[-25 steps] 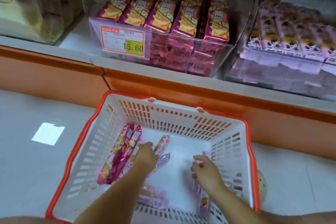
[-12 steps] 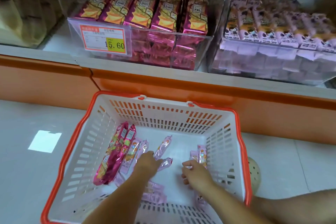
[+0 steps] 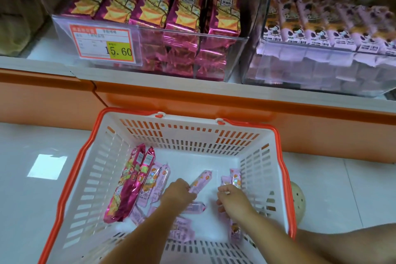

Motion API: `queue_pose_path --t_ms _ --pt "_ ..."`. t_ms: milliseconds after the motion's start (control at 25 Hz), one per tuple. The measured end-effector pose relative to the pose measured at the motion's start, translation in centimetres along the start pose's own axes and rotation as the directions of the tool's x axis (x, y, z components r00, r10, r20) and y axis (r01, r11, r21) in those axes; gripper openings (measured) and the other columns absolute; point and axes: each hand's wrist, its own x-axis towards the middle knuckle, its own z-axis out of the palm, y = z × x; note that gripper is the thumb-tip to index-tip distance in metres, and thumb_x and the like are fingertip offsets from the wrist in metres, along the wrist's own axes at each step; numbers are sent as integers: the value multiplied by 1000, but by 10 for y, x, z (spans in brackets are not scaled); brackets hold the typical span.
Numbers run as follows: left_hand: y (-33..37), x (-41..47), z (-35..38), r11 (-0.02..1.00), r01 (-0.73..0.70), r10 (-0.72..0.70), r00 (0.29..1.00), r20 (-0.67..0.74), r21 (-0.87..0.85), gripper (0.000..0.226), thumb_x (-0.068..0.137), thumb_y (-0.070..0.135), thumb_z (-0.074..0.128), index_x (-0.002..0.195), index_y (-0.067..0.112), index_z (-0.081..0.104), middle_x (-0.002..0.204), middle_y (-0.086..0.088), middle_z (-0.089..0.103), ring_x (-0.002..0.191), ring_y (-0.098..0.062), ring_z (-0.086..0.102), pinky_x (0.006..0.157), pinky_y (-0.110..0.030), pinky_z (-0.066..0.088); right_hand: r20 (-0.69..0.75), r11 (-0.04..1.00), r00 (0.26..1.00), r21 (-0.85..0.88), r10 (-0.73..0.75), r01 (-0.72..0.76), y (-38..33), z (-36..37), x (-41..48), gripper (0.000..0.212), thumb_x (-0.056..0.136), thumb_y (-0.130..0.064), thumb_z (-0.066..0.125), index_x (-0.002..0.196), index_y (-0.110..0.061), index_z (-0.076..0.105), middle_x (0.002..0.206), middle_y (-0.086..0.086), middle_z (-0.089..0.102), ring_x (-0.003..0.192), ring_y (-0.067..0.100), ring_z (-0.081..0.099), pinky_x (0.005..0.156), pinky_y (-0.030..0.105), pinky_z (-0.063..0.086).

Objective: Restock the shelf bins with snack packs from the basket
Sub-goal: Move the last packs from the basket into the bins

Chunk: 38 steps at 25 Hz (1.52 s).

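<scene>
A white basket with an orange rim point(image 3: 276, 135) stands on the floor below the shelf. Two long magenta packs point(image 3: 130, 182) lean against its left wall, and several small pale pink packs point(image 3: 158, 180) lie on its bottom. My left hand point(image 3: 177, 194) is down in the basket, its fingers pinching one pale pink pack point(image 3: 201, 180). My right hand point(image 3: 232, 200) reaches toward the right wall, fingers curled on pink packs point(image 3: 234, 179) there. On the shelf, a clear bin point(image 3: 214, 58) holds magenta packs and another clear bin point(image 3: 321, 66) holds pale pink packs.
An orange shelf base point(image 3: 214, 105) runs behind the basket. A price tag reading 15.60 point(image 3: 105, 44) hangs on the magenta bin's front. A round perforated object point(image 3: 299, 201) sits on the pale tiled floor point(image 3: 32, 210) right of the basket. Beige goods point(image 3: 17, 6) fill the far left shelf.
The view has tilted up toward the shelf. My left hand has closed on a pale pink pack, and my right hand has shifted slightly toward the packs by the right wall.
</scene>
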Motion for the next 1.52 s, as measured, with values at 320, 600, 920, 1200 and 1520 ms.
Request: queue_pose_path --t_ms 320,600,920,1200,1520 --pt "20 -58 -12 827 -369 258 919 -297 -423 22 78 21 76 93 26 61 97 4 58 86 -2 53 68 -7 36 -44 905 995 414 -90 100 -29 -3 -17 31 92 -32 60 120 -20 54 107 3 65 73 19 65 62 23 56" --pt "24 -118 -41 511 -279 257 952 -165 -813 21 87 19 69 107 24 66 108 4 69 89 -14 68 71 -25 54 -31 760 962 607 -270 233 -42 -19 -46 28 87 -8 66 111 -22 62 94 16 74 89 28 72 83 36 56" --pt "40 -150 -54 504 -345 310 928 -206 -792 39 83 9 71 113 34 64 111 17 65 89 -6 70 70 -17 53 4 694 918 656 -396 296 -53 -31 -78 28 90 -12 63 115 -26 65 100 9 75 89 27 72 75 33 58" --pt "61 -174 -72 439 -487 364 865 -346 -755 45 79 2 73 114 30 65 105 11 71 89 -18 71 70 -25 56 -99 676 838 544 -536 496 -72 -45 -114 33 88 -7 65 116 -24 64 107 5 71 93 20 71 76 30 58" --pt "150 -235 -185 339 -926 613 350 -708 -164 44 74 36 72 117 40 61 114 25 62 104 4 61 80 -13 50 -290 390 445 228 -847 892 -187 -150 -206 42 81 -1 71 109 -32 66 91 -5 73 79 6 68 63 19 54"
